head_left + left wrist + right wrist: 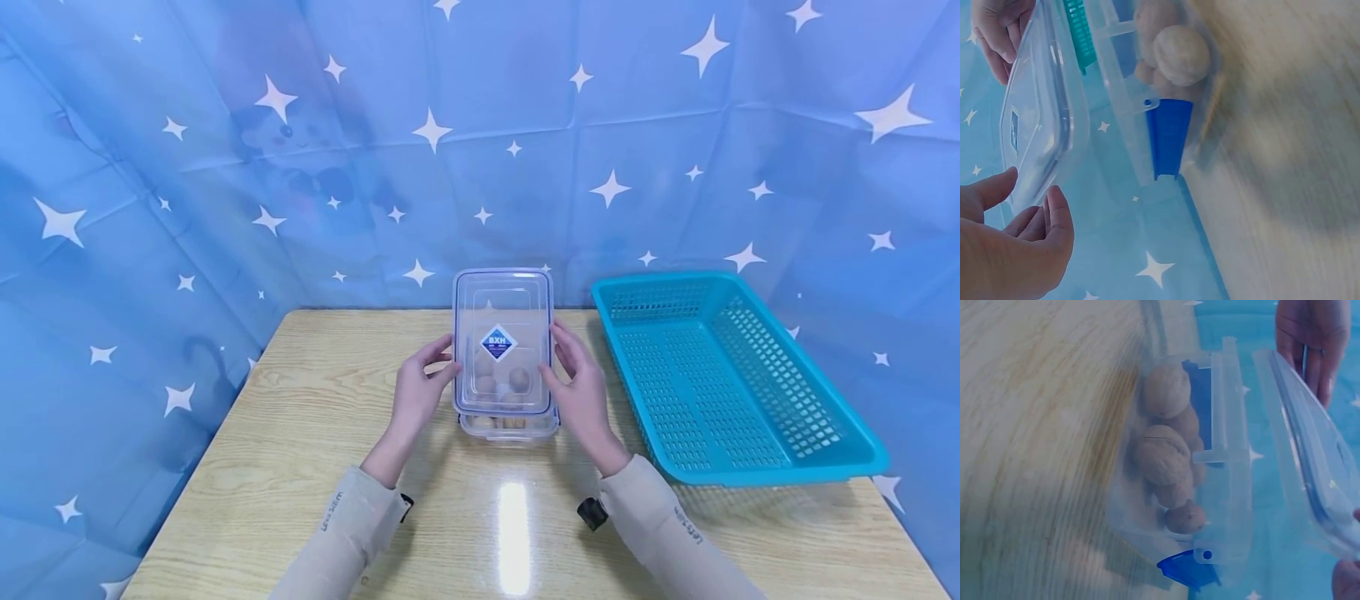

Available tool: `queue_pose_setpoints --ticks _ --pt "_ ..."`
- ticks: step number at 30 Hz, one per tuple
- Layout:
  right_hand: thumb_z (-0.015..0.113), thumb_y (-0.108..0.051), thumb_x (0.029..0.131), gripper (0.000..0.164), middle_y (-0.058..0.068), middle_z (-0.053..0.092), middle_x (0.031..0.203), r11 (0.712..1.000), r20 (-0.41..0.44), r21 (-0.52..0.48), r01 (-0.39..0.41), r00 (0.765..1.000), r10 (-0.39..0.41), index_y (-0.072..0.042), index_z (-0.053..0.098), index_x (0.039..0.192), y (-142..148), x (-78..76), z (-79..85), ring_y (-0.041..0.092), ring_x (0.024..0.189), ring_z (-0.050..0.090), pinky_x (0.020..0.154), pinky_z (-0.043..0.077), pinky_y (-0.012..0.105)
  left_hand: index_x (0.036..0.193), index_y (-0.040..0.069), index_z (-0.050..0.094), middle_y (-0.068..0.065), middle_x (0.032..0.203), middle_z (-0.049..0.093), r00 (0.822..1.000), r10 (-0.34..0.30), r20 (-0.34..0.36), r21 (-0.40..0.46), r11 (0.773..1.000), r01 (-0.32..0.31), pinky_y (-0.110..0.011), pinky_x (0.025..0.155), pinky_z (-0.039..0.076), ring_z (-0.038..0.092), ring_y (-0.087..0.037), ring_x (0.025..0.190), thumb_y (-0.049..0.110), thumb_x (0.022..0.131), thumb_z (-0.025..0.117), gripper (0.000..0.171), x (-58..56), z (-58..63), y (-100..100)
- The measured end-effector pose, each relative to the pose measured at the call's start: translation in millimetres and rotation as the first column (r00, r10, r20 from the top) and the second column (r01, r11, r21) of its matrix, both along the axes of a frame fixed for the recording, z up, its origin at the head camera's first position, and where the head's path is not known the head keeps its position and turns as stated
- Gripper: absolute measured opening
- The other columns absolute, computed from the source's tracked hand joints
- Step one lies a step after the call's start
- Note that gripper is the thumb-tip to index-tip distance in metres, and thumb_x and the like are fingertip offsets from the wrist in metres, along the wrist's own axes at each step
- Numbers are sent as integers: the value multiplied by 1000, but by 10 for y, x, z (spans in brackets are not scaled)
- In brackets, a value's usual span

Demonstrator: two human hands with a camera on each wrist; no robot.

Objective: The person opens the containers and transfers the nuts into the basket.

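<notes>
A clear plastic lid [501, 300] with a blue seal line and a blue diamond sticker is held up by both hands over a clear food box [542, 428]. My left hand [420, 387] grips the lid's left edge between thumb and fingers, and my right hand [583, 387] grips its right edge. In the left wrist view a gap separates the tilted lid [1041, 125] from the box below. Several walnuts [1163, 453] lie inside the box, which stands on the table. Blue side latches [1169, 137] on the box hang unfastened.
A teal perforated basket [705, 450] stands on the wooden table [315, 400] to the right of the box. A blue curtain with white stars [360, 167] hangs behind the table's far edge.
</notes>
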State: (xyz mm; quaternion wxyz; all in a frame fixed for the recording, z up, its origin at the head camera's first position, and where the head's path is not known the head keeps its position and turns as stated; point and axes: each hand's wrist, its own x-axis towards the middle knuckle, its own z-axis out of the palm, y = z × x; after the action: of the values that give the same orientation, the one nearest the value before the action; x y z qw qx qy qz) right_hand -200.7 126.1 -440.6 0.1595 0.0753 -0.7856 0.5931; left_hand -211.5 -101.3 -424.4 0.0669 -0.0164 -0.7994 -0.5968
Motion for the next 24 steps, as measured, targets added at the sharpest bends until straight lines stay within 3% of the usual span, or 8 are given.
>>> queue_pose_setpoints --ticks 6,16,24 --pt "64 2 94 55 9 42 157 999 -57 -36 -16 998 13 -7 48 146 8 5 32 26 146 41 116 39 33 137 6 60 -13 137 64 999 -6 -37 15 1000 7 -41 99 57 62 -31 122 4 91 70 47 -6 74 4" --pt "64 0 94 60 10 49 153 999 -104 21 41 994 -39 -13 45 150 16 6 45 30 139 49 110 48 50 139 9 59 -12 141 60 996 -15 -91 19 1000 16 -46 103 54 58 -32 127 7 96 64 44 5 100 8" --pt "61 -4 98 59 10 43 157 998 -135 -48 -29 991 22 -12 39 152 38 30 52 33 141 47 115 43 50 139 10 59 -11 144 59 995 -16 -99 72 997 23 -47 107 51 56 -29 132 6 98 60 40 21 129 -10"
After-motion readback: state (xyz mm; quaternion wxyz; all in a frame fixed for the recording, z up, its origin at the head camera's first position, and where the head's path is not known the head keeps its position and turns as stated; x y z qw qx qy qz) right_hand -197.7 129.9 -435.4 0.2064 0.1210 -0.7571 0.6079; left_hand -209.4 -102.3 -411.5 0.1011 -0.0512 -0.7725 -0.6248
